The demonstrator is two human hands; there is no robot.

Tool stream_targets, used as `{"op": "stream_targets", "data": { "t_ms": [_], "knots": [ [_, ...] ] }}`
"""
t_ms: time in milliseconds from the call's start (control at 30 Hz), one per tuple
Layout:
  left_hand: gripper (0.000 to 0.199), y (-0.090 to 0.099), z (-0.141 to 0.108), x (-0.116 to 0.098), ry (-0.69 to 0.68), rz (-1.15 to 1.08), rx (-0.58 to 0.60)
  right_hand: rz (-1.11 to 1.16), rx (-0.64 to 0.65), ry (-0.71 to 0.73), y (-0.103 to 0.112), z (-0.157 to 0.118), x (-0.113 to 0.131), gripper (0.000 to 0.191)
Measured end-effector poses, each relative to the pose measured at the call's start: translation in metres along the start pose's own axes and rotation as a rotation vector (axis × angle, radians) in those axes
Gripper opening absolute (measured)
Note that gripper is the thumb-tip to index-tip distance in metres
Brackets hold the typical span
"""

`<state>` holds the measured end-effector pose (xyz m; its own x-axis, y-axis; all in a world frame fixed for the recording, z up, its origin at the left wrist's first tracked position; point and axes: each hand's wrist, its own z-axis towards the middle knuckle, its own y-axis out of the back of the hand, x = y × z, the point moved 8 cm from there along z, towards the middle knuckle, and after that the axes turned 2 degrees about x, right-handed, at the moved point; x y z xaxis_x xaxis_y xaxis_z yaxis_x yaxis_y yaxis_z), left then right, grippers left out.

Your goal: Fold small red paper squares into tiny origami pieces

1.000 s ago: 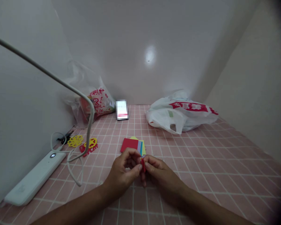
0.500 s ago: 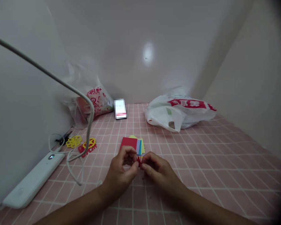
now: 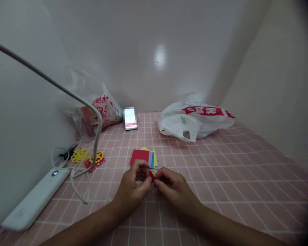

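A small piece of red paper, apparently folded, is pinched between my two hands in the lower middle of the head view. My left hand closes thumb and forefinger on its left side. On its right side, my right hand does the same with thumb and fingertips together. Much of the paper is hidden behind the fingers. Just beyond my hands lies a fanned stack of coloured paper, with a red sheet on top and blue, lilac and yellow sheets showing at the right.
At left are yellow and red cut-outs, black-handled scissors and a white power strip with a looping cable. Farther back, a phone leans between two plastic bags, one left, one right.
The red paper has tilted between my fingertips and shows a wider face. My hands have barely moved. The whole view has shifted slightly.
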<state>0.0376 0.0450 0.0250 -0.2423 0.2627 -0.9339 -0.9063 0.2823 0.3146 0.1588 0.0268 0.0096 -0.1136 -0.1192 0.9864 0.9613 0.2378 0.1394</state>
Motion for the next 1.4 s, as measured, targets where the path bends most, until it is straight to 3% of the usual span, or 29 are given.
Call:
{"op": "stream_targets", "data": {
  "t_ms": [267,567,700,1167,1267,1400],
  "knots": [
    [0.015,-0.001,0.001,0.0,0.014,0.044,0.033,0.056,-0.004,0.006,0.0,-0.001,0.004,0.01],
    [0.012,-0.005,0.003,0.013,0.167,-0.272,0.028,-0.084,-0.015,0.141,0.003,0.001,0.007,0.011],
    [0.011,-0.005,0.004,0.011,0.183,-0.314,0.027,-0.067,-0.013,0.156,0.003,0.0,0.008,0.011],
    [0.014,-0.007,0.003,0.013,0.185,-0.365,0.054,-0.051,-0.003,0.06,0.001,0.0,0.004,0.013],
    [0.014,-0.008,0.003,0.013,0.182,-0.374,0.065,-0.069,0.019,0.024,-0.001,-0.001,0.0,0.02],
    [0.011,-0.005,0.002,0.013,0.147,-0.332,0.019,-0.088,0.03,0.014,-0.002,-0.001,-0.005,0.02]
  ]
}}
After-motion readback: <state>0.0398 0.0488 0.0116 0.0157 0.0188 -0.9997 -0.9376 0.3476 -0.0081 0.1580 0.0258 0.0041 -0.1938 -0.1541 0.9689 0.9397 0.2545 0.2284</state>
